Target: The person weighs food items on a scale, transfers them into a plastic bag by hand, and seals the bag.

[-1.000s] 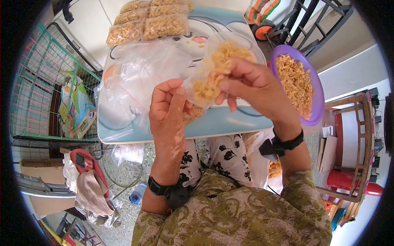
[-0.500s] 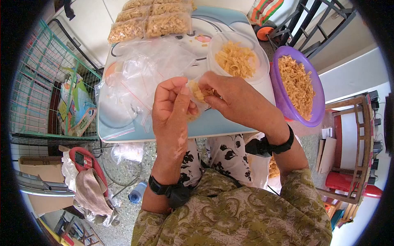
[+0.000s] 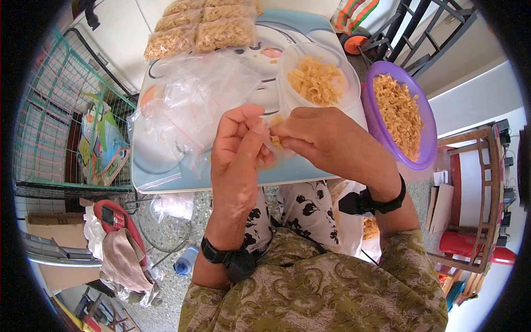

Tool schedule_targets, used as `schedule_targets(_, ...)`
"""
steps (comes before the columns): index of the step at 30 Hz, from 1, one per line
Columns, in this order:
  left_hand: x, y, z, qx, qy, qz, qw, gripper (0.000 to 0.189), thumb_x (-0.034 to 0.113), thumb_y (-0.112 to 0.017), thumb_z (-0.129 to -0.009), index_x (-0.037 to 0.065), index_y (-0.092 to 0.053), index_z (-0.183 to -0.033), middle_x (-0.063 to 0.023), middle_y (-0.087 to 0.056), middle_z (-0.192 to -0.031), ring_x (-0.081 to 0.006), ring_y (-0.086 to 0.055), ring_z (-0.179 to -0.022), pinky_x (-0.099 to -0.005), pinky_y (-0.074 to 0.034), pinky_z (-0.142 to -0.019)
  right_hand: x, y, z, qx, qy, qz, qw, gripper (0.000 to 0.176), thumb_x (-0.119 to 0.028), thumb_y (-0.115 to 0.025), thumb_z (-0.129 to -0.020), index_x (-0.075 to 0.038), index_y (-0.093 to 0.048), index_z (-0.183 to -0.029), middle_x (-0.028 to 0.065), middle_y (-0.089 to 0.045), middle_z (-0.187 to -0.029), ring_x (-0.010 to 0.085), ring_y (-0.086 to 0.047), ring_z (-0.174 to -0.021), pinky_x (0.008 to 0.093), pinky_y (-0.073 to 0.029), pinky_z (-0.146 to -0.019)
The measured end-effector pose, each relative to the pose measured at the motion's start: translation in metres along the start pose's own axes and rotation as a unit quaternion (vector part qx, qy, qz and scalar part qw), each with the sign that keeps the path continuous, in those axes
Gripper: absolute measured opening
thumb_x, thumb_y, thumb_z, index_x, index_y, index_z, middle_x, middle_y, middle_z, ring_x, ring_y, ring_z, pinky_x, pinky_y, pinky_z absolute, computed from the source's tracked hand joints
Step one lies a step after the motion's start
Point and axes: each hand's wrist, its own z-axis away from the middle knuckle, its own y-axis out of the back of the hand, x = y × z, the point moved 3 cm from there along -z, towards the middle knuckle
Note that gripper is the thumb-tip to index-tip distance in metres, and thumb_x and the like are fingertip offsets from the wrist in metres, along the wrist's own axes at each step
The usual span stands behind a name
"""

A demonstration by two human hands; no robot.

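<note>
Between left hand (image 3: 235, 160) and right hand (image 3: 326, 141), a bag (image 3: 275, 141) sits half-hidden.

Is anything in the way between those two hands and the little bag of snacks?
Nothing visible is in the way. The left hand and right hand both pinch the small bag directly, over the near table edge. The white tub and purple bowl sit behind, clear of them.

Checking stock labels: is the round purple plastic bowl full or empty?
Full: the round purple plastic bowl holds golden fried snack pieces across nearly its whole inside.
</note>
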Motion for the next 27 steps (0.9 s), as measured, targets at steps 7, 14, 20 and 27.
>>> schedule_targets(7,-0.001,-0.003,0.003,-0.031,-0.020,-0.051,0.998,0.020,0.010,-0.057,-0.097,0.006,-0.055,-0.116,0.0030,-0.055,-0.089,-0.0033,-0.046,-0.069,-0.0199,-0.038,-0.060,0.009,-0.029,-0.008,-0.082,-0.062,0.064,0.993,0.009,-0.012,-0.063,-0.086,-0.003,-0.065,-0.086,0.0162,-0.063,-0.080,0.0378,-0.062,-0.074,0.0437,-0.049,-0.067)
schedule_targets(14,0.005,0.009,-0.001,0.023,0.002,0.014,1.000,0.019,0.015,-0.061,-0.096,0.008,-0.058,-0.113,0.0030,-0.058,-0.085,-0.0047,-0.051,-0.067,-0.0193,-0.041,-0.058,-0.009,-0.006,-0.007,0.029,-0.182,-0.076,0.980,0.011,-0.010,-0.063,-0.085,-0.001,-0.059,-0.090,0.0162,-0.065,-0.085,0.0349,-0.065,-0.076,0.0379,-0.051,-0.068)
schedule_targets(20,0.001,0.008,0.001,-0.005,0.025,0.098,0.995,0.019,0.012,-0.059,-0.095,0.007,-0.057,-0.113,0.0017,-0.060,-0.088,-0.0056,-0.052,-0.070,-0.0207,-0.042,-0.060,0.003,-0.019,-0.003,0.057,-0.058,-0.011,0.997,0.013,-0.006,-0.065,-0.084,-0.003,-0.061,-0.095,0.0129,-0.066,-0.088,0.0293,-0.066,-0.079,0.0338,-0.051,-0.067)
schedule_targets(27,0.006,0.020,-0.004,-0.005,0.001,0.161,0.987,0.022,0.009,-0.058,-0.094,0.006,-0.054,-0.115,-0.0005,-0.056,-0.086,-0.0086,-0.049,-0.070,-0.0226,-0.046,-0.067,0.001,-0.016,-0.010,0.160,0.038,-0.047,0.985,0.017,-0.018,-0.064,-0.087,-0.005,-0.066,-0.098,0.0117,-0.065,-0.099,0.0316,-0.064,-0.074,0.0383,-0.051,-0.064)
